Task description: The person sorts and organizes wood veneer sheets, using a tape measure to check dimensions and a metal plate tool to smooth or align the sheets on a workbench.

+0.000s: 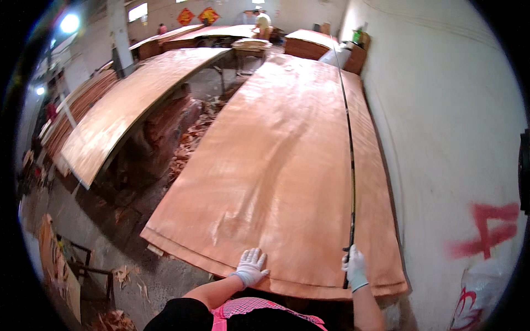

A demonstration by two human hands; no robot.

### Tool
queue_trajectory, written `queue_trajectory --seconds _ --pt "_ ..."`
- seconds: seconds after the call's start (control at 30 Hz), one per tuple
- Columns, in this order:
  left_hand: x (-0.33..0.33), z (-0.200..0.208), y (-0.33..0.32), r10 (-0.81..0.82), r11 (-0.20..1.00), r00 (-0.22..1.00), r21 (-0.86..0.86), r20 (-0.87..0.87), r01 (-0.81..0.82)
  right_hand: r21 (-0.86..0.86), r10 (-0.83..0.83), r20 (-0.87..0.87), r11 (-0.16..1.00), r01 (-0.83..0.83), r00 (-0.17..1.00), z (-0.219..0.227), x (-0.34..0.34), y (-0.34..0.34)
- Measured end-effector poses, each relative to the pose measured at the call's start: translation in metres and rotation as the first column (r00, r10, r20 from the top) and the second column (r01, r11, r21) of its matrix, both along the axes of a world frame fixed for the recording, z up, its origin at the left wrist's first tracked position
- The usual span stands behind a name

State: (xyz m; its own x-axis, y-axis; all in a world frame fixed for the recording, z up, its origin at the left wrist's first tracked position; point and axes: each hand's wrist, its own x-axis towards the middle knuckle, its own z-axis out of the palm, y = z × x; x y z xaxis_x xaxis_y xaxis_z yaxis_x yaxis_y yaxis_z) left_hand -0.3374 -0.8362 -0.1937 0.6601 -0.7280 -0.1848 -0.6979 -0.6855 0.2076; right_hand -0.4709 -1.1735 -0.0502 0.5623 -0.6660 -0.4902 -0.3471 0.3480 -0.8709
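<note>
Head view, looking down along a big sheet of reddish wood veneer [287, 165] lying flat on top of a stack on a long table. The sheet runs from the person's body away toward the far end of the room, its near edge just in front of the person.

Left hand [251, 266], in a white glove, lies palm down on the veneer at its near edge, fingers spread flat; its grip is open and holds nothing.

Right hand [354, 267], also white-gloved, sits toward the right side of the veneer at the near edge. Its grip is closed around the near end of a long thin dark rod [349, 165]. The rod lies lengthwise over the veneer, close to its right edge, reaching toward the far end.

Right of the veneer: a white wall [441, 110] with red paint marks low down. Left of the veneer: a second table with veneer sheets [132, 105], and wood scraps [190, 138] on the floor in the gap between. Beyond the veneer's far end: more stacks and a person [263, 22] standing.
</note>
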Motion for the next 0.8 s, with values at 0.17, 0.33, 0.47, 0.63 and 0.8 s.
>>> queue_trajectory --seconds 0.17,0.33,0.47,0.63,0.8 --pt "0.006 0.019 0.022 0.003 0.981 0.999 -0.191 -0.052 -0.013 0.285 0.273 -0.049 0.926 -0.248 0.961 -0.042 0.072 0.084" --pt "0.02 0.082 0.116 0.091 0.871 0.996 -0.486 0.016 -0.071 0.169 0.229 0.035 0.958 -0.232 0.973 -0.021 0.111 0.178" --pt "0.03 0.088 0.279 0.402 0.634 0.913 -0.697 -0.072 -0.335 0.212 0.306 0.121 0.922 -0.326 0.944 -0.013 0.138 0.296" --pt "0.008 0.078 0.472 0.553 0.202 0.583 -0.584 -0.595 -0.787 0.195 0.448 0.173 0.857 -0.477 0.877 -0.014 0.192 0.467" --pt "0.012 0.115 0.595 0.534 0.0 0.262 -0.31 -0.804 -0.951 0.291 0.571 0.227 0.734 -0.614 0.789 -0.012 0.272 0.63"
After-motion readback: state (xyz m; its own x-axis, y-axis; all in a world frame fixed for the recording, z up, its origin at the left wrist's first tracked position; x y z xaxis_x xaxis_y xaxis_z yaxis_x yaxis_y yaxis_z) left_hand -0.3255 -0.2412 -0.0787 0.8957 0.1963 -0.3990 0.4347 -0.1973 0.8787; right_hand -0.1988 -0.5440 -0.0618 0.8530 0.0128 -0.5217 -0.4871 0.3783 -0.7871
